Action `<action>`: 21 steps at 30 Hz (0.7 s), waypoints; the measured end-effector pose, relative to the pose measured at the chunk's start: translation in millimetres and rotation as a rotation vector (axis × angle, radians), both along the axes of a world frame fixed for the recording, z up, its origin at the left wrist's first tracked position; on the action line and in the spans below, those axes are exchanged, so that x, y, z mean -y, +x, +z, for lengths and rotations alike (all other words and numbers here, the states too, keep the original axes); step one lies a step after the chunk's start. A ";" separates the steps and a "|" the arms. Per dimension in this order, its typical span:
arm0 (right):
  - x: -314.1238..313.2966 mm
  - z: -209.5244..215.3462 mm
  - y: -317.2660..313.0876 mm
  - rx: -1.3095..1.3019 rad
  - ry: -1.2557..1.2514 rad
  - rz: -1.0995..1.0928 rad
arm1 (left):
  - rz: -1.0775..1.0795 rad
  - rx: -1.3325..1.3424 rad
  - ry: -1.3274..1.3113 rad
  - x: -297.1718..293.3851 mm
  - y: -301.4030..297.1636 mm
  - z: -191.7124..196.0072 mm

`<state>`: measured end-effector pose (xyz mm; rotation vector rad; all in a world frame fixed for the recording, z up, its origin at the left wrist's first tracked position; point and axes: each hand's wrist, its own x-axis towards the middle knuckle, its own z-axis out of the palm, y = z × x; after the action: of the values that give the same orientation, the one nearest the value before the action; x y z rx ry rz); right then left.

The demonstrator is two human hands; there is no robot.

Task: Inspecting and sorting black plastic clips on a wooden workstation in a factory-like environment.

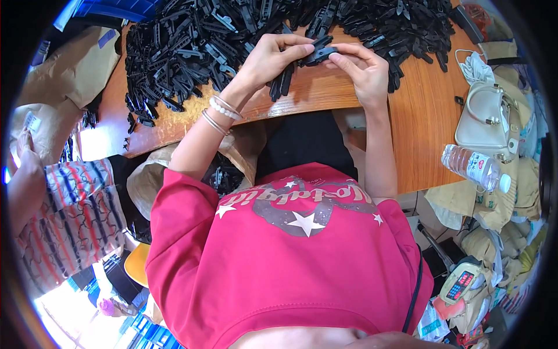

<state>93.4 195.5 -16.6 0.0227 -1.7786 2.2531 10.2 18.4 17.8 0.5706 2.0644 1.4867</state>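
Observation:
Between my two hands, above the near part of the wooden table (349,93), is a small black plastic part (318,55). My left hand (273,58), with bracelets at the wrist, pinches its left end between thumb and fingers. The fingertips of my right hand (366,72) close on its right end. Right behind my hands spreads a heap of similar black plastic parts (186,64), with another pile of them (401,35) on the right. A few long black pieces (282,84) lie just under my hands near the table's edge. The exact kind of part is too small to tell.
To the right are a white handbag (479,125), a clear plastic bottle (474,166) and a white face mask (476,68). An open paper sack (148,174) holding black parts stands below the table's front edge. On the left, another person's arm (26,180) reaches toward brown paper (58,87).

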 end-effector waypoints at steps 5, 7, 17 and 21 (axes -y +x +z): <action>20.6 5.2 9.8 -0.100 0.017 -0.178 | -0.084 -0.345 0.069 -2.2 14.9 10.8; 26.2 2.7 14.1 -0.078 0.047 -0.242 | -0.072 -0.491 -0.128 0.4 23.3 12.4; 24.4 9.6 24.3 -0.092 0.101 -0.099 | -0.109 -0.800 -0.077 19.1 33.7 18.7; 33.4 3.8 18.1 -0.151 0.073 -0.099 | -0.078 -0.668 -0.198 30.7 43.8 27.3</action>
<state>111.5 162.0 -12.8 0.1133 -1.7425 2.0602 54.0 -12.4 45.1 1.1707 2.6012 1.1136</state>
